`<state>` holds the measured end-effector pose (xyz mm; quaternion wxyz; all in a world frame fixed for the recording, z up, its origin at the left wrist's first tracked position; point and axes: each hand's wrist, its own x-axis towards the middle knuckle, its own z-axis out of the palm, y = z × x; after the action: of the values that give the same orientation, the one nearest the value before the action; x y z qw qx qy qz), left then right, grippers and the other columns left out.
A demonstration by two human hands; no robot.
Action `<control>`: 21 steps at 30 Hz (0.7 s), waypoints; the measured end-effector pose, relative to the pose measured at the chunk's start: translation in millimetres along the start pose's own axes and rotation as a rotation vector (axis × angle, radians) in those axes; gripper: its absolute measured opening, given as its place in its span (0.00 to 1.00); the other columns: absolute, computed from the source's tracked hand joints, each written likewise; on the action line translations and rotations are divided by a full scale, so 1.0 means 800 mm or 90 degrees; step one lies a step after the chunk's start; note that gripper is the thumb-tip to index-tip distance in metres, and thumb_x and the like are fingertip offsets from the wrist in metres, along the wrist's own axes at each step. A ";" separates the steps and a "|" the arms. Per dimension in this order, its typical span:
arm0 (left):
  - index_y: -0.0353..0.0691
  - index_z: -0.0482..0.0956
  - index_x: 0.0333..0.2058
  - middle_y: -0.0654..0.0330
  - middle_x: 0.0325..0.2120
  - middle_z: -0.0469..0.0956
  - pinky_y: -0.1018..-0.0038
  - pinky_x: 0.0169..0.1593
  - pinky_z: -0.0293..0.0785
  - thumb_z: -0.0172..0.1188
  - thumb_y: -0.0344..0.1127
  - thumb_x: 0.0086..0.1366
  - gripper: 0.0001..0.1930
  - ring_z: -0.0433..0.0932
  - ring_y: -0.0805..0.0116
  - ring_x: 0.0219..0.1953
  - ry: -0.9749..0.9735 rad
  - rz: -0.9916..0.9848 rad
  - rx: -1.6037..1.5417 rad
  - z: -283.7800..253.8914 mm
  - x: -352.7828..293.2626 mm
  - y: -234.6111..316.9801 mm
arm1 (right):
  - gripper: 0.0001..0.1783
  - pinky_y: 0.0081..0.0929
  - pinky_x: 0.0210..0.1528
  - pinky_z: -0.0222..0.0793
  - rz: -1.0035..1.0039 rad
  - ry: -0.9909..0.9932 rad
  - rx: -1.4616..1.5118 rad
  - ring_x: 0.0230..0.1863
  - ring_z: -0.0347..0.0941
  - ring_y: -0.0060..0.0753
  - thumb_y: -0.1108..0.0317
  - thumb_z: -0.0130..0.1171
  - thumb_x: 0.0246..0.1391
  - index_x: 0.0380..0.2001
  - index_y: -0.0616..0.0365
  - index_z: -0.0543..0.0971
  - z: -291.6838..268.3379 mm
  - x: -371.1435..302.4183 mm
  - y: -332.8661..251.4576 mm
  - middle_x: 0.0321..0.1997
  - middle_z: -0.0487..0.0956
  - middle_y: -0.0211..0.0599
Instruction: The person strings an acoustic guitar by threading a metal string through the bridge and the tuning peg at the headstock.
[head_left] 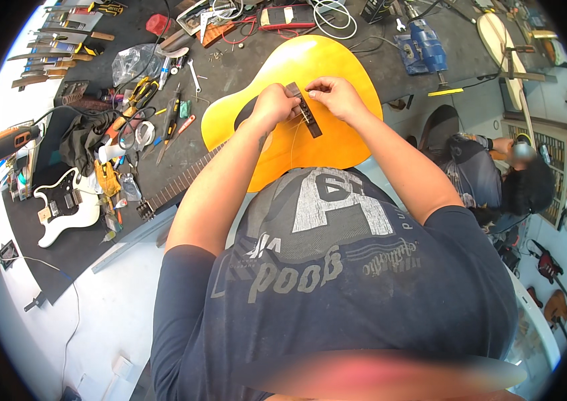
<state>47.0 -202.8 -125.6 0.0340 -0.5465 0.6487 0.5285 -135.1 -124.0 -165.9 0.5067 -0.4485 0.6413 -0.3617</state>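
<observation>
A yellow acoustic guitar [357,67] lies face up on the dark bench, its neck [176,185] running toward the lower left. My left hand [275,108] is closed between the soundhole and the dark bridge [315,128], its fingertips against the bridge. What they grip is hidden. Just right of the bridge, my right hand [340,99] pinches thumb and fingers together; anything between them is too small to make out. A thin string [293,144] curves over the top below my left hand, and part of the black pickguard [246,110] shows beside my left wrist.
Left of the guitar lie a wrench [194,75], pliers [142,91] and other hand tools. A white electric guitar body [70,207] rests at the bench's left end. A blue vise [427,47] stands at the far right. Another person [477,170] sits on the right.
</observation>
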 end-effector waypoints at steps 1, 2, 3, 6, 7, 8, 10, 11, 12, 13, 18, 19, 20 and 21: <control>0.29 0.86 0.29 0.54 0.22 0.84 0.69 0.32 0.77 0.66 0.31 0.65 0.10 0.82 0.67 0.22 -0.003 0.004 -0.011 0.000 0.001 -0.001 | 0.12 0.30 0.50 0.77 -0.018 0.008 0.048 0.44 0.82 0.30 0.70 0.64 0.60 0.45 0.62 0.86 0.002 0.000 0.003 0.39 0.87 0.38; 0.29 0.86 0.29 0.54 0.22 0.84 0.69 0.32 0.77 0.66 0.31 0.65 0.10 0.82 0.67 0.22 -0.003 0.004 -0.011 0.000 0.001 -0.001 | 0.12 0.30 0.50 0.77 -0.018 0.008 0.047 0.44 0.82 0.30 0.70 0.64 0.60 0.45 0.62 0.86 0.003 0.000 0.006 0.39 0.87 0.38; 0.29 0.86 0.32 0.56 0.23 0.84 0.71 0.31 0.75 0.65 0.31 0.66 0.09 0.81 0.70 0.23 -0.017 -0.014 -0.009 -0.001 0.001 0.002 | 0.13 0.30 0.48 0.78 0.016 0.000 0.071 0.42 0.83 0.30 0.70 0.65 0.59 0.46 0.63 0.86 0.003 0.000 0.008 0.39 0.87 0.38; 0.30 0.86 0.35 0.58 0.24 0.84 0.74 0.29 0.73 0.64 0.31 0.66 0.08 0.79 0.73 0.24 -0.029 -0.046 -0.030 0.000 -0.003 0.008 | 0.14 0.30 0.45 0.78 0.044 0.000 0.070 0.39 0.83 0.31 0.69 0.66 0.58 0.46 0.63 0.85 0.006 0.001 0.015 0.38 0.87 0.40; 0.30 0.86 0.35 0.59 0.24 0.83 0.76 0.28 0.72 0.64 0.31 0.67 0.08 0.79 0.74 0.23 -0.026 -0.060 -0.052 0.000 -0.004 0.010 | 0.14 0.30 0.45 0.79 0.037 0.008 0.044 0.38 0.84 0.32 0.69 0.66 0.58 0.45 0.63 0.86 0.007 0.002 0.018 0.38 0.87 0.40; 0.30 0.86 0.35 0.59 0.24 0.83 0.76 0.28 0.72 0.64 0.31 0.67 0.08 0.79 0.74 0.23 -0.027 -0.059 -0.052 0.000 -0.003 0.010 | 0.14 0.30 0.45 0.79 0.037 0.009 0.043 0.38 0.84 0.32 0.69 0.66 0.58 0.45 0.63 0.86 0.006 0.001 0.021 0.38 0.87 0.40; 0.31 0.86 0.36 0.61 0.24 0.83 0.78 0.26 0.71 0.63 0.30 0.67 0.08 0.78 0.75 0.23 -0.034 -0.063 -0.074 0.000 -0.002 0.005 | 0.14 0.30 0.46 0.79 0.012 0.024 -0.031 0.39 0.84 0.33 0.68 0.65 0.57 0.45 0.62 0.86 0.008 -0.003 0.014 0.39 0.88 0.43; 0.31 0.86 0.36 0.61 0.24 0.83 0.78 0.26 0.71 0.63 0.30 0.67 0.08 0.78 0.75 0.23 -0.032 -0.064 -0.076 0.001 -0.001 0.003 | 0.14 0.30 0.46 0.79 0.011 0.022 -0.032 0.39 0.84 0.33 0.68 0.65 0.57 0.45 0.62 0.86 0.009 -0.005 0.010 0.39 0.88 0.43; 0.31 0.86 0.36 0.61 0.24 0.83 0.77 0.26 0.71 0.63 0.30 0.67 0.07 0.78 0.75 0.22 -0.032 -0.065 -0.074 0.001 -0.002 0.003 | 0.13 0.30 0.46 0.79 -0.017 0.034 -0.057 0.39 0.84 0.33 0.68 0.65 0.57 0.45 0.61 0.86 0.010 -0.007 0.009 0.39 0.88 0.43; 0.31 0.86 0.36 0.61 0.24 0.83 0.77 0.26 0.71 0.63 0.30 0.67 0.07 0.78 0.76 0.22 -0.032 -0.066 -0.071 0.001 -0.002 0.004 | 0.13 0.29 0.47 0.79 -0.045 0.045 -0.082 0.40 0.85 0.34 0.68 0.65 0.57 0.44 0.60 0.86 0.010 -0.009 0.008 0.39 0.88 0.44; 0.32 0.86 0.35 0.61 0.23 0.82 0.77 0.26 0.71 0.64 0.31 0.67 0.08 0.77 0.75 0.22 -0.036 -0.063 -0.065 0.001 -0.002 0.003 | 0.12 0.29 0.46 0.79 -0.078 0.052 -0.049 0.39 0.85 0.35 0.68 0.64 0.57 0.44 0.58 0.86 0.015 -0.016 0.001 0.38 0.88 0.43; 0.32 0.86 0.34 0.61 0.23 0.82 0.77 0.26 0.71 0.64 0.31 0.67 0.08 0.77 0.75 0.22 -0.035 -0.064 -0.050 0.001 -0.003 0.004 | 0.12 0.30 0.45 0.79 -0.084 0.054 -0.034 0.38 0.85 0.35 0.68 0.64 0.57 0.44 0.57 0.86 0.017 -0.017 0.001 0.37 0.88 0.42; 0.32 0.86 0.34 0.61 0.23 0.82 0.77 0.26 0.71 0.64 0.31 0.67 0.08 0.77 0.75 0.22 -0.036 -0.064 -0.051 0.002 -0.003 0.004 | 0.12 0.30 0.45 0.79 -0.083 0.054 -0.034 0.38 0.85 0.35 0.68 0.64 0.57 0.44 0.57 0.86 0.017 -0.019 0.000 0.37 0.88 0.42; 0.32 0.86 0.34 0.60 0.23 0.82 0.77 0.26 0.70 0.64 0.31 0.67 0.08 0.77 0.75 0.21 -0.030 -0.058 -0.058 0.002 -0.002 0.002 | 0.12 0.30 0.44 0.79 -0.093 0.057 -0.053 0.37 0.85 0.35 0.68 0.64 0.57 0.43 0.56 0.86 0.018 -0.020 -0.002 0.37 0.88 0.42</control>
<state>45.7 -200.5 -124.4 0.0485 -0.5639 0.5972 0.5683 -119.2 -109.7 -162.2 0.4305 -0.4981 0.6436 -0.3903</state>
